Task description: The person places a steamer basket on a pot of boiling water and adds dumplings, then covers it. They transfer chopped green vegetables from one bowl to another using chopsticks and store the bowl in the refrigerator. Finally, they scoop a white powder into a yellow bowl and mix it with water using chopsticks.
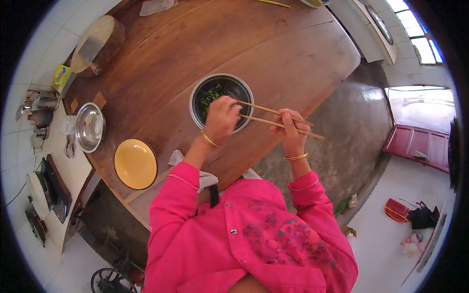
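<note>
A pair of wooden chopsticks (pixel 271 110) is held in my right hand (pixel 291 128), spread apart and reaching left over the rim of a metal bowl (pixel 221 75). Chopped green leaves (pixel 212 96) lie inside that bowl on the wooden table. Over the bowl's near side is my left hand (pixel 222 117), slightly blurred, its fingers bent beside the chopstick tips. Whether it pinches anything or touches the tips cannot be made out. It hides part of the bowl and some of the greens.
A yellow bowl (pixel 135 164) and a stainless steel basin (pixel 89 127) stand left on the wooden table (pixel 165 84). A round chopping board with a cleaver (pixel 91 49) is at the far left. Thin white plastic (pixel 207 180) lies near my body. Beyond the table's right edge is dark floor (pixel 329 146).
</note>
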Demonstrator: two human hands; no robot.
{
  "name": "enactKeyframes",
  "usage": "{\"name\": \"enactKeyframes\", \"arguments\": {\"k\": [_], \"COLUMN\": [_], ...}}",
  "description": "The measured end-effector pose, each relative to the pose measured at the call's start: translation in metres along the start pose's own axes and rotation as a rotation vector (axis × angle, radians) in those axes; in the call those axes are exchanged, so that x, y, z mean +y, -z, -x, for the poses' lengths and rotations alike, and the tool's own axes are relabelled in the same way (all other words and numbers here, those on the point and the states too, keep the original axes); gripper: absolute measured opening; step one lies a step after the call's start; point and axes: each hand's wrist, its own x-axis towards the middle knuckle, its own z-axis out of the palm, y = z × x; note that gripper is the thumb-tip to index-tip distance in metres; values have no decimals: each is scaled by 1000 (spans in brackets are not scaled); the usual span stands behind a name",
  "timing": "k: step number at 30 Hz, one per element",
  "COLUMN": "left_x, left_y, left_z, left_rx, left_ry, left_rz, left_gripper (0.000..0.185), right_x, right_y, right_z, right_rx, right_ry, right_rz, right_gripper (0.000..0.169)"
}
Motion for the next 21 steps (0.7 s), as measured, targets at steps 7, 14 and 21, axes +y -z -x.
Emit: {"name": "enactKeyframes", "arguments": {"k": [7,14,21], "left_x": [-29,4,60], "left_y": [3,25,47], "left_z": [26,65,192], "left_rx": [-232,-121,-148], "left_ry": [155,7,655], "left_rz": [-393,-250,-251], "left_gripper": [21,31,36], "right_x": [-19,2,24], "right_y": [24,-8,-46], "right_z": [-23,-23,-25], "right_rx": [126,18,-158], "right_ry": [77,21,-146], "right_rz": [11,-99,-241], "right_gripper": [19,20,20]}}
